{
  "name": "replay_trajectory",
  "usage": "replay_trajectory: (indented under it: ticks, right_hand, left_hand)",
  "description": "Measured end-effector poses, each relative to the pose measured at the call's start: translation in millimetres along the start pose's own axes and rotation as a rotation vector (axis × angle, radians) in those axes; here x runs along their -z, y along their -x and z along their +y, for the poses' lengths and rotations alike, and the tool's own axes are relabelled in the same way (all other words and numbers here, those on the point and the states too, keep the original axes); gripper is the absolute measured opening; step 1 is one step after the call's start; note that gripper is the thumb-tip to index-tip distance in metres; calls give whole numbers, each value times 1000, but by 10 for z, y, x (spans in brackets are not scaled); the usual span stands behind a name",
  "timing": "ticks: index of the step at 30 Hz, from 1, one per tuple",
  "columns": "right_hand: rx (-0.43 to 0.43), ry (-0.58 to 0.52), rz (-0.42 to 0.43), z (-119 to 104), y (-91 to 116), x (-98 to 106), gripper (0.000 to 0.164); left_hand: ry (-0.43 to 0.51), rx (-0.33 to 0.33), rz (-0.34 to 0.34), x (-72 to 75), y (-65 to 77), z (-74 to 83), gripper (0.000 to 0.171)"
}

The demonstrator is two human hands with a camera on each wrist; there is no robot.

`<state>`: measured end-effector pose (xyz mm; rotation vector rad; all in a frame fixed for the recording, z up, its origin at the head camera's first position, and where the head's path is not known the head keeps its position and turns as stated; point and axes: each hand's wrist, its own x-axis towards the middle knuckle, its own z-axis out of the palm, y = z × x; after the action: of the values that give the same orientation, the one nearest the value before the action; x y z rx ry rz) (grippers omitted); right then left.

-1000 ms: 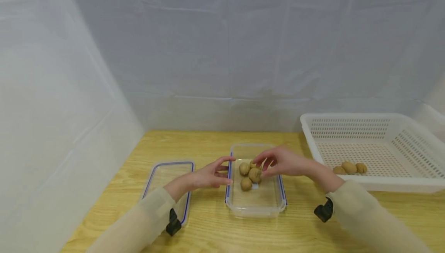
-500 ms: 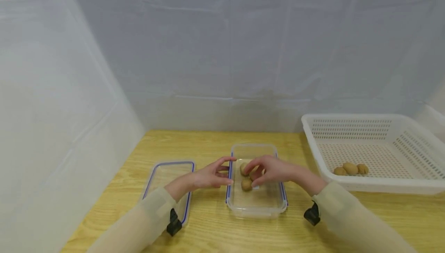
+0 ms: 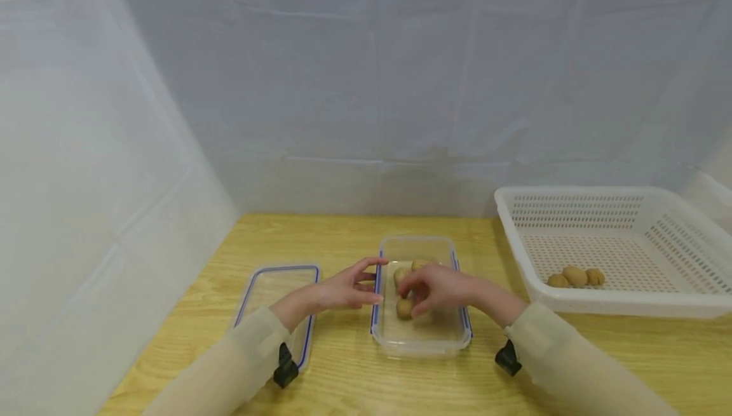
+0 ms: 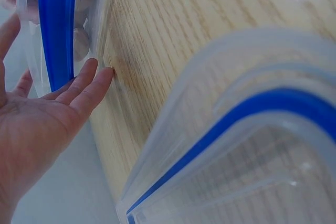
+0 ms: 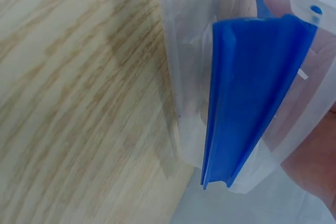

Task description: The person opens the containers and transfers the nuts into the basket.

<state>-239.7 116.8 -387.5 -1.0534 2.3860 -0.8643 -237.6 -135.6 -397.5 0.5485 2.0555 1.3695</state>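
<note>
Inside a clear container (image 3: pixel 423 333) with blue side clips lie several walnuts, among them a front walnut (image 3: pixel 404 308) and a back walnut (image 3: pixel 419 265). Into it reaches my right hand (image 3: pixel 440 289), palm down, fingers bent low over the walnuts. In the right wrist view its thumb (image 5: pixel 275 2) shows through the clear wall close to one walnut (image 5: pixel 236 3). The hand covers another walnut; I cannot tell whether it grips it. My left hand (image 3: pixel 345 288) is at the container's left side, its fingers (image 4: pixel 94 90) extended along the blue clip (image 4: pixel 56 30).
A clear lid (image 3: pixel 280 282) with a blue seal lies left on the wooden table (image 3: pixel 337 371), partly under the left forearm. A white perforated basket (image 3: pixel 646 305) stands to the right with a few walnuts (image 3: pixel 574 275) near its front wall. White sheeting (image 3: pixel 366 98) closes the back and left.
My right hand has moved left and lower into the container, covering a middle walnut that showed earlier. The back walnut has come into fuller view. The left hand has stayed still.
</note>
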Motion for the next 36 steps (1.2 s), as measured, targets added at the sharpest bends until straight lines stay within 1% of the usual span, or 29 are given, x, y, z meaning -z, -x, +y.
replay_trajectory:
  ticks: [8, 13, 16, 19, 25, 30, 36]
  right_hand:
    - [-6, 33, -39, -19, -17, -42, 32]
    - [5, 82, -58, -33, -29, -77, 31]
    - [0, 112, -62, -34, -38, -102, 31]
    - [1, 117, -61, -31, -42, -111, 31]
    - [26, 109, -49, -51, -48, -59, 29]
    - [22, 73, -45, -56, -40, -67, 29]
    - [0, 17, -35, -69, -15, -55, 31]
  left_hand:
    - [3, 7, 9, 4, 9, -4, 68]
    - [8, 9, 13, 1, 14, -2, 69]
    - [9, 6, 12, -4, 11, -8, 68]
    - [3, 0, 9, -6, 2, -9, 68]
    - [-18, -12, 11, 28, -27, 16, 68]
    - [-5, -12, -1, 34, -23, -11, 71]
    - [-4, -12, -5, 17, -18, -27, 68]
